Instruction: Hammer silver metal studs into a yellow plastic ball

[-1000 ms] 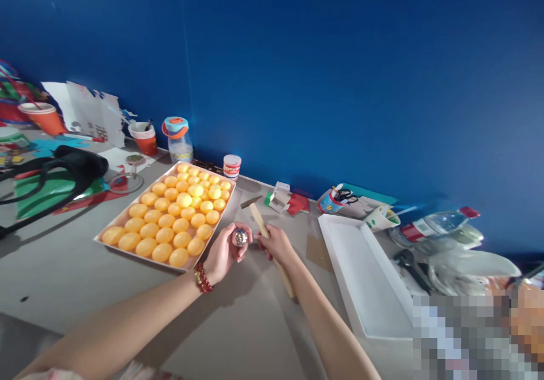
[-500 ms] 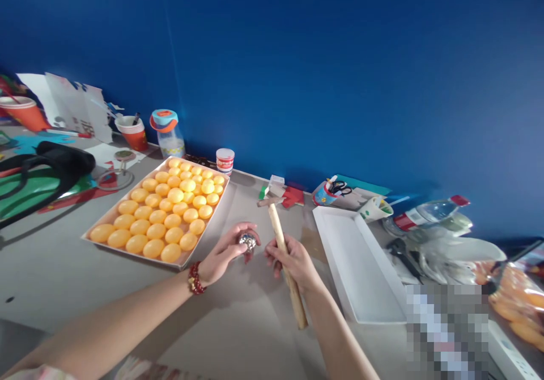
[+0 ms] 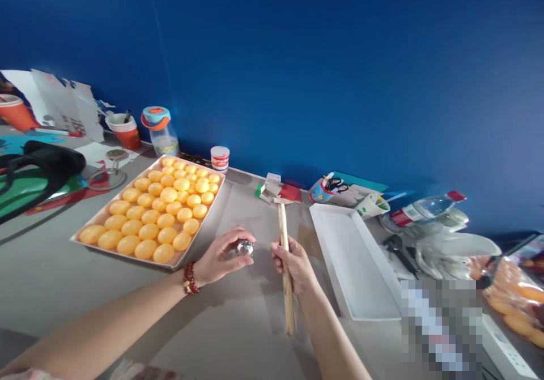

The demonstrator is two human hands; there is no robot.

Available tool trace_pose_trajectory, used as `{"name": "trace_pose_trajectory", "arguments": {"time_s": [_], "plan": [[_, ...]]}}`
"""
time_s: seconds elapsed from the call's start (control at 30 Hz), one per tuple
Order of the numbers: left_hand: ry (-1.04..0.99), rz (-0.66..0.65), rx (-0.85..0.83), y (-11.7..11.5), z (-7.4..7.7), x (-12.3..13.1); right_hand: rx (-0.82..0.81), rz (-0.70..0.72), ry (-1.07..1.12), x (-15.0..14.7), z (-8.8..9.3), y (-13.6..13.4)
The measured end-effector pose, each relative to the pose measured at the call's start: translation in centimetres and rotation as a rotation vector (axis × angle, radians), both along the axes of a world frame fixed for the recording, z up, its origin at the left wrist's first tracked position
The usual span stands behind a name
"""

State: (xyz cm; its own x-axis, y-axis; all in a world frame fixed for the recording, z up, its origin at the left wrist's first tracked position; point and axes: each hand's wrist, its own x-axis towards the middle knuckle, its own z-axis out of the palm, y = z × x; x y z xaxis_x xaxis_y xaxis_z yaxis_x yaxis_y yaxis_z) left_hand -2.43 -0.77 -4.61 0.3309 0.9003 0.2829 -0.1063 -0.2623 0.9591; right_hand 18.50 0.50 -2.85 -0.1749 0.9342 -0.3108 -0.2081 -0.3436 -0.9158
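Observation:
A small shiny silver ball [image 3: 245, 248] sits between the thumb and fingers of my left hand [image 3: 223, 255], which has a red beaded bracelet on its wrist. My right hand [image 3: 296, 264] is wrapped round the wooden handle of a hammer [image 3: 284, 227], whose head points away from me at the far end. Ball and hammer are apart, with a gap between my hands. Left of my left hand lies a shallow box [image 3: 176, 265] full of orange balls [image 3: 148, 231].
A long white tray [image 3: 369, 267] lies right of my right hand. Behind are a pen cup [image 3: 322, 192], a small tub [image 3: 220, 158] and a lidded jar [image 3: 162, 133]. A plastic bottle [image 3: 425, 209] and bagged orange balls [image 3: 512, 306] are at the right.
The hammer has turned more upright in my right hand. My left hand's fingers have shifted round the silver ball, showing more of it. The whole view has moved slightly.

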Motion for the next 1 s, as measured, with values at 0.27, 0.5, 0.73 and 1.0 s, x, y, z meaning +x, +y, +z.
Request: {"name": "trace_pose_trajectory", "arguments": {"time_s": [0.27,0.5,0.73,1.0], "plan": [[-0.641,-0.081,-0.616,0.4,0.4,0.4,-0.023,0.015,0.061,-0.4,-0.2,-0.1],[-0.470,0.077,-0.677,0.8,0.7,0.1,-0.034,0.025,0.060,-0.5,-0.9,0.1],[-0.227,0.158,-0.459,0.5,0.9,0.2,-0.042,0.057,0.040,-0.5,-1.0,0.0],[0.085,0.046,-0.243,-0.2,1.1,-0.3,-0.023,0.053,0.061,-0.6,-0.8,0.0]]}}
